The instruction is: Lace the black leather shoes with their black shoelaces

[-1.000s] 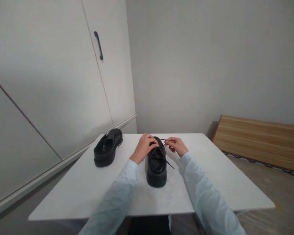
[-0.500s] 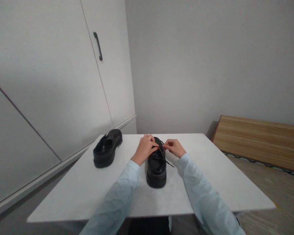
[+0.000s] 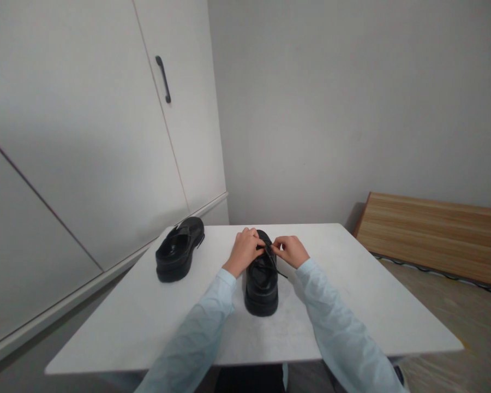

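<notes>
The long sleeves [image 3: 333,316] are pale blue and softly creased.

Black lace-up shoe [image 3: 262,299]: front left side partly hidden by left hand [image 3: 244,251] | Shoelace [image 3: 281,273]: section at right hand [image 3: 292,251] too small to trace | Light-blue sleeves [image 3: 339,322]: cut off, bottom edge | Wood-grain board [image 3: 429,234]: cut off, right edge | White cabinet [image 3: 85,136]: cut off, left and top edges

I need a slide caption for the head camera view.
Left hand and right hand at the shoelace of a black lace-up shoe on a white table.
</notes>
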`<state>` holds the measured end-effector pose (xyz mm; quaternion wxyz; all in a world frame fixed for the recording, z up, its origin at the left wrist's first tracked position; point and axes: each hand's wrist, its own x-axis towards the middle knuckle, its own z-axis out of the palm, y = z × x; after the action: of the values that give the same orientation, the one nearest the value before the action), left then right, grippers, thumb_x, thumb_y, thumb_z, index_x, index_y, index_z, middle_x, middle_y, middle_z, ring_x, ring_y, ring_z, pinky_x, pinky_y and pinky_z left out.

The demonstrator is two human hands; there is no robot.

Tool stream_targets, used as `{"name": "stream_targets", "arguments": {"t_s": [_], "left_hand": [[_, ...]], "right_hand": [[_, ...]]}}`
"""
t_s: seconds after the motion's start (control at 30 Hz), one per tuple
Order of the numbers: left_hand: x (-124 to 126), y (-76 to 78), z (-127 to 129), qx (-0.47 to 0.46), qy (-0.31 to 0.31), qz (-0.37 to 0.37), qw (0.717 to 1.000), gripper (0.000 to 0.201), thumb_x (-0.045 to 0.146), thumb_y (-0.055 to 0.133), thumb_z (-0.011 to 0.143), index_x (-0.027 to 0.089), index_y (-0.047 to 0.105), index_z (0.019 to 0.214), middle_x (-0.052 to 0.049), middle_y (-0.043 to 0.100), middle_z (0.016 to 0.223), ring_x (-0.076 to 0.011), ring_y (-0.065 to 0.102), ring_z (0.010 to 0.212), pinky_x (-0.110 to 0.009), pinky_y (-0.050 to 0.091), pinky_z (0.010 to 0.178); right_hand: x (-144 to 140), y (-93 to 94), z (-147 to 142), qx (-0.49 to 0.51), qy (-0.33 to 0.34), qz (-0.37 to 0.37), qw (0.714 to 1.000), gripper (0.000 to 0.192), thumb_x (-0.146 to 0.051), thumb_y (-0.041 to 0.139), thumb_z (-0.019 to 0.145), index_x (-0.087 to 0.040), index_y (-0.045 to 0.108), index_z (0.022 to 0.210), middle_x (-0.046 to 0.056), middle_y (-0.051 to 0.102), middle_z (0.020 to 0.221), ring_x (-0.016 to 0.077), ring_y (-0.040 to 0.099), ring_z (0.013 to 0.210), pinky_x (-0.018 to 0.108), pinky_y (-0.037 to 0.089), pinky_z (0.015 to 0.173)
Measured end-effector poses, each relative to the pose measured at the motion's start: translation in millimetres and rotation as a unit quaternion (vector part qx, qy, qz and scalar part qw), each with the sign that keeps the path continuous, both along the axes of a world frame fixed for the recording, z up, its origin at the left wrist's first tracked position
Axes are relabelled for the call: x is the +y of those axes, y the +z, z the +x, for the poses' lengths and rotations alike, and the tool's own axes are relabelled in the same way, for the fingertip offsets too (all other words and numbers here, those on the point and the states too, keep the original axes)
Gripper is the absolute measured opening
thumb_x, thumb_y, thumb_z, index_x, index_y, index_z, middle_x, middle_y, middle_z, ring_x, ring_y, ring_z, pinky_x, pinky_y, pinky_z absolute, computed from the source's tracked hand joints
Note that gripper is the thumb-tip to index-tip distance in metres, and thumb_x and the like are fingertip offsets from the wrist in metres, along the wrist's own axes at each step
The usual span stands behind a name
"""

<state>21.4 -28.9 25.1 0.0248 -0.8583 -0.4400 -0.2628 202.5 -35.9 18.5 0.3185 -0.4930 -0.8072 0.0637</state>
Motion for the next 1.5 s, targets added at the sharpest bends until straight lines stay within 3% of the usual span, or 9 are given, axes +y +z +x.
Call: {"name": "stream_targets", "arguments": {"t_s": [0.37,0.63,0.83,1.03,1.33,1.5], "left_hand": [[-5.6,2.7,5.1,-0.012,0.026,-0.008,1.0,0.008,0.025,0.07,0.073,0.023,0.072,0.08,-0.004,0.058,0.085,-0.0216,0.051,0.087,-0.034,0.036,0.072],[-5.6,5.3,5.2,-0.026,0.014,-0.034,0.999,0.006,0.021,0.068,0.073,0.022,0.071,0.079,-0.004,0.059,0.084,-0.0211,0.052,0.087,-0.034,0.036,0.072],[-9.5,9.1,1.2,0.01,-0.004,0.02,1.0,0.005,0.023,0.064,0.079,0.021,0.067,0.082,-0.004,0.061,0.088,-0.0217,0.051,0.09,-0.035,0.032,0.076],[-12.1,11.8,-1.1,0.015,0.006,0.06,0.998,0.01,0.027,0.055,0.086,0.02,0.061,0.086,-0.004,0.061,0.092,-0.0212,0.051,0.093,-0.035,0.029,0.077],[-6.3,22.5,-19.9,-0.128,0.022,0.022,0.991,0.008,0.021,0.049,0.088,0.019,0.056,0.085,-0.003,0.066,0.089,-0.0184,0.056,0.087,-0.033,0.035,0.081],[-4.6,26.0,-29.9,-0.283,0.011,-0.002,0.959,0.011,0.025,0.047,0.089,0.019,0.055,0.084,-0.003,0.066,0.085,-0.0174,0.06,0.085,-0.03,0.041,0.08]], "right_hand": [[1.7,-2.1,-4.6,0.042,-0.026,-0.008,0.999,0.012,-0.019,0.057,0.073,-0.018,0.065,0.063,0.0,0.063,0.06,0.0118,0.052,0.055,0.023,0.037,0.058],[5.7,-6.0,-4.2,0.097,-0.004,-0.023,0.995,0.007,-0.018,0.057,0.068,-0.017,0.061,0.063,-0.002,0.058,0.057,0.0097,0.047,0.052,0.022,0.037,0.056],[10.6,-13.0,-11.3,0.286,0.036,-0.081,0.954,0.007,-0.021,0.054,0.062,-0.019,0.048,0.064,-0.005,0.049,0.059,0.0102,0.046,0.054,0.021,0.039,0.05],[10.5,-15.1,-14.5,0.333,0.011,-0.107,0.937,0.013,-0.03,0.054,0.068,-0.021,0.045,0.065,-0.006,0.044,0.053,0.0101,0.043,0.049,0.021,0.035,0.045],[10.3,-13.5,-15.9,0.35,-0.036,-0.061,0.934,0.012,-0.03,0.052,0.069,-0.021,0.044,0.067,-0.005,0.046,0.057,0.0104,0.044,0.048,0.022,0.033,0.045],[11.4,-12.5,-13.1,0.378,-0.07,-0.023,0.923,0.01,-0.029,0.051,0.068,-0.021,0.044,0.067,-0.005,0.047,0.061,0.0108,0.044,0.052,0.023,0.035,0.049]]}}
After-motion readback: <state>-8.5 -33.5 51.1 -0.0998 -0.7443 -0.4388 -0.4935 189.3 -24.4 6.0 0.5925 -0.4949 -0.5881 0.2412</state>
